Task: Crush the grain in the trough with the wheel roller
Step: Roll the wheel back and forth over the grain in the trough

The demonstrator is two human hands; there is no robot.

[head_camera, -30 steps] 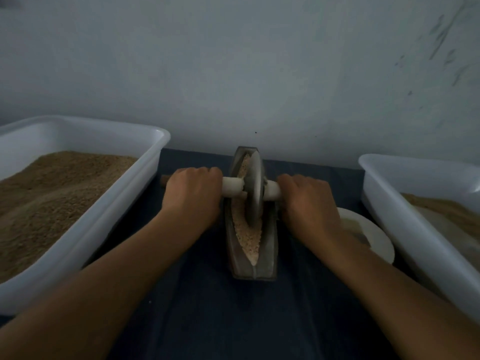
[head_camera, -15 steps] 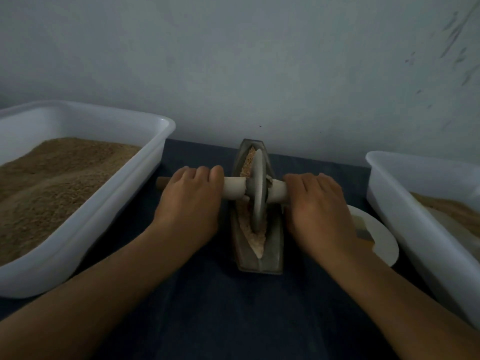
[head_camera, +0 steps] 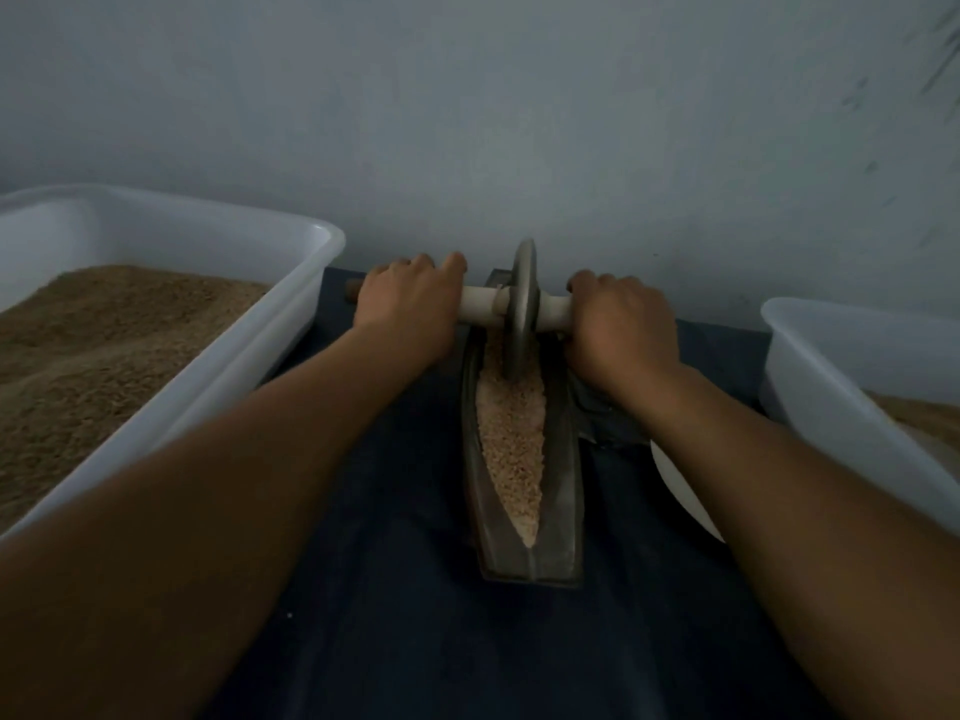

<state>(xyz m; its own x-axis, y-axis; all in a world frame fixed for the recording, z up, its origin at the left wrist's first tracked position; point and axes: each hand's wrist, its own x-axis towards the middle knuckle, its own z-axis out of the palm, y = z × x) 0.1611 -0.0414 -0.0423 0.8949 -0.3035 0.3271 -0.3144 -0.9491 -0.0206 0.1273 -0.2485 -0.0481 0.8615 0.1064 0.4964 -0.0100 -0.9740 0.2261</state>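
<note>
1. The left hand (head_camera: 410, 304) curls round the left end of the pale axle handle (head_camera: 480, 302), gripping it.
2. The right hand (head_camera: 621, 324) grips the right end of the same handle, fingers wrapped over the top.
3. The wheel roller (head_camera: 522, 309) stands upright at the far end of the trough (head_camera: 563, 480), its lower rim down in the grain (head_camera: 511, 433).
4. The grain fills the boat-shaped trough, tapering to a point at the near end.
5. The trough sits on a dark cloth (head_camera: 395, 589), between a white tub (head_camera: 218, 366) of brown meal at left and another white tub (head_camera: 821, 387) at right.
6. A white dish (head_camera: 680, 491) lies just beside the trough, partly hidden by the right forearm.
</note>
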